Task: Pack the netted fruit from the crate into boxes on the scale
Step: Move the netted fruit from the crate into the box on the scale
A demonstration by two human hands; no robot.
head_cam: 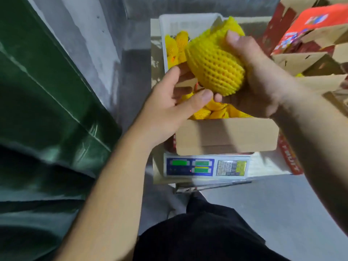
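Observation:
A fruit in yellow foam netting point(214, 66) is held above an open cardboard box point(226, 136). My right hand point(258, 80) grips it from the right, thumb on top. My left hand point(175, 102) is at the fruit's lower left, with its fingers under the fruit and its thumb near the fruit's bottom. The box stands on an electronic scale point(207, 167) and holds several netted fruits point(212, 112). Behind the box, a white crate point(165, 27) holds more netted fruit point(176, 46).
Open cardboard boxes with red printing point(308, 40) are stacked at the right. A dark green surface point(47, 91) fills the left side. Grey concrete floor point(263, 204) lies below the scale, and my dark trousers point(197, 238) are at the bottom.

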